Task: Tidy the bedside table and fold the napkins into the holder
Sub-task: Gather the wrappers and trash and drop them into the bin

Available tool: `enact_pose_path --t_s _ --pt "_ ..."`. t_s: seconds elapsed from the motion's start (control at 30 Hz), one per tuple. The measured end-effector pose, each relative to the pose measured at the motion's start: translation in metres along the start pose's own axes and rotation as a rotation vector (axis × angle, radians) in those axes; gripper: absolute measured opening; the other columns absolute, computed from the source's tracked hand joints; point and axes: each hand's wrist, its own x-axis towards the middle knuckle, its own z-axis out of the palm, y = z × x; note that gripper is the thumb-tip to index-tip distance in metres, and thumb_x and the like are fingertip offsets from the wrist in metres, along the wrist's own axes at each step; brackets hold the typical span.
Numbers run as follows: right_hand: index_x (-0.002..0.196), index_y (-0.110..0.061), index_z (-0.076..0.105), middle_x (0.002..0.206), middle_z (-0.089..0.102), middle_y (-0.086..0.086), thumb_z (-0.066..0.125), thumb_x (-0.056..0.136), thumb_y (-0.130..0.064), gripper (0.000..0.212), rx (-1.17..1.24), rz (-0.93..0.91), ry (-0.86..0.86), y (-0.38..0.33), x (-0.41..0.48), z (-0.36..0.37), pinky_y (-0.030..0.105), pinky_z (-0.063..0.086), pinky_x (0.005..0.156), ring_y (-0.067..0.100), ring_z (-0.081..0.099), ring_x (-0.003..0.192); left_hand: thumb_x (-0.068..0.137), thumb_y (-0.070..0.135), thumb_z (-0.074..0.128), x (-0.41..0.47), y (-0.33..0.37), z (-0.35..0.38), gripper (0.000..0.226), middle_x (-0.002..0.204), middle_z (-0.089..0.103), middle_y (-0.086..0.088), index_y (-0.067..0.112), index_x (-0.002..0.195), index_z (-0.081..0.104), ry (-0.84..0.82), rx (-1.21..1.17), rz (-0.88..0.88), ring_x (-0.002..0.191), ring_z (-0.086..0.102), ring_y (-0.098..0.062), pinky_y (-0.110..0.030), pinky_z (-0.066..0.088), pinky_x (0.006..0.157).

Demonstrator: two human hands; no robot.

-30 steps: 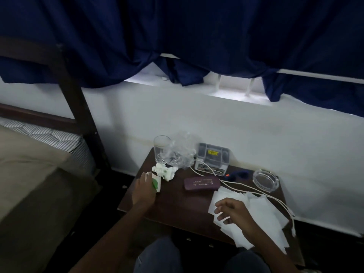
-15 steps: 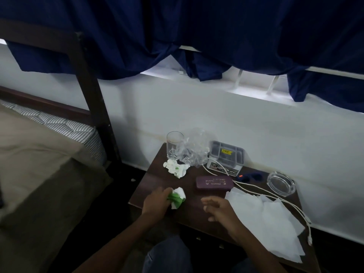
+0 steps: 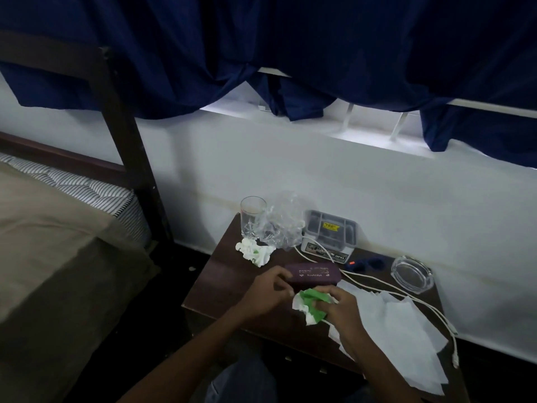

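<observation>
A crumpled green and white napkin (image 3: 309,308) is held above the front of the dark wooden bedside table (image 3: 215,289). My right hand (image 3: 340,308) grips it from the right. My left hand (image 3: 266,289) pinches its left edge, fingers curled. A second crumpled white napkin (image 3: 255,251) lies near the table's back left. Several flat white napkins (image 3: 406,338) are spread over the table's right front. A grey boxy holder (image 3: 329,237) stands at the back against the wall.
A drinking glass (image 3: 252,216) and crinkled clear plastic (image 3: 283,225) stand at the back left. A maroon case (image 3: 312,274) lies mid-table, a glass ashtray (image 3: 411,274) at the back right, a white cable (image 3: 406,298) across the napkins. A bed (image 3: 58,242) is to the left.
My left hand carried the green and white napkin from the table's left side to the middle. My right hand left the flat napkins and took hold of it.
</observation>
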Motion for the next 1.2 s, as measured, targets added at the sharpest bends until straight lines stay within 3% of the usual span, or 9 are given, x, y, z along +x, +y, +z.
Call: enact_pose_path --t_s 0.13,0.27,0.43,0.53,0.6,0.67,0.83,1.03,1.2 --pt "0.079 -0.009 0.069 0.088 0.066 0.013 0.066 0.07 0.015 0.026 0.162 0.065 -0.018 0.005 0.001 -0.02 0.03 0.053 0.061 0.03 0.063 0.081 0.082 0.012 0.058 0.029 -0.016 -0.011 0.038 0.132 0.052 -0.004 0.017 0.119 0.059 0.327 0.475 -0.012 0.12 0.05 -0.025 -0.033 0.041 0.101" --pt "0.084 -0.005 0.07 0.092 0.069 0.019 0.065 0.071 0.014 0.024 0.153 0.082 -0.066 0.013 0.0 -0.033 0.029 0.055 0.061 0.029 0.066 0.079 0.085 0.021 0.051 0.043 -0.02 -0.019 0.044 0.157 0.013 -0.002 0.027 0.129 0.052 0.192 0.89 -0.165 0.142 0.016 -0.029 -0.042 0.023 0.112" --pt "0.086 -0.005 0.069 0.086 0.069 0.016 0.062 0.074 0.015 0.024 0.157 0.109 -0.076 0.02 -0.003 -0.04 0.026 0.057 0.061 0.027 0.066 0.077 0.086 0.018 0.049 0.041 -0.033 -0.007 0.039 0.144 0.037 -0.003 0.018 0.124 0.057 0.156 1.077 -0.139 0.134 0.031 -0.027 -0.043 0.024 0.11" --pt "0.084 -0.007 0.069 0.085 0.069 0.014 0.063 0.074 0.014 0.024 0.155 0.112 -0.078 0.021 -0.006 -0.041 0.029 0.057 0.064 0.027 0.066 0.077 0.061 0.02 0.072 0.03 -0.034 -0.003 0.02 0.094 0.066 0.003 0.022 0.081 0.073 0.196 1.188 -0.025 0.087 0.06 -0.02 -0.033 0.048 0.073" --pt "0.082 -0.008 0.069 0.085 0.069 0.015 0.064 0.073 0.013 0.024 0.163 0.105 -0.074 0.019 -0.009 -0.04 0.031 0.056 0.067 0.027 0.066 0.078 0.036 0.018 0.085 0.029 -0.038 -0.004 0.024 0.063 0.06 0.005 0.021 0.052 0.068 0.211 1.139 0.036 0.057 0.059 -0.018 -0.026 0.042 0.046" --pt "0.083 -0.008 0.07 0.086 0.07 0.015 0.066 0.073 0.012 0.022 0.173 0.094 -0.065 0.016 -0.013 -0.043 0.033 0.055 0.069 0.028 0.066 0.079 0.04 0.017 0.087 0.022 -0.034 -0.005 0.026 0.06 0.059 0.002 0.02 0.052 0.065 0.27 1.062 0.069 0.052 0.06 -0.02 -0.025 0.039 0.039" --pt "0.088 -0.002 0.068 0.085 0.07 0.014 0.062 0.075 0.014 0.022 0.281 0.103 -0.041 0.01 -0.025 -0.067 0.026 0.055 0.063 0.025 0.066 0.076 0.085 0.021 0.057 0.001 -0.013 -0.003 0.01 0.102 0.064 0.0 0.018 0.093 0.063 0.286 0.646 0.046 0.096 0.061 -0.022 -0.034 0.047 0.078" --pt "0.082 -0.001 0.067 0.075 0.073 0.012 0.06 0.069 0.02 0.025 0.456 0.145 0.108 0.024 -0.043 -0.137 0.023 0.057 0.058 0.023 0.067 0.071 0.073 0.007 0.067 -0.009 0.026 0.012 0.03 0.068 0.066 0.008 0.033 0.061 0.057 0.242 0.373 0.041 0.064 0.062 0.0 -0.019 0.049 0.065" --pt "0.073 -0.005 0.068 0.055 0.07 0.0 0.06 0.068 0.019 0.025 0.571 0.179 0.368 0.056 -0.077 -0.227 0.016 0.052 0.046 0.009 0.065 0.048 0.073 0.006 0.073 -0.014 0.064 0.046 0.026 0.066 0.063 0.007 0.027 0.066 0.06 0.2 0.295 0.073 0.06 0.058 0.006 0.0 0.038 0.058"
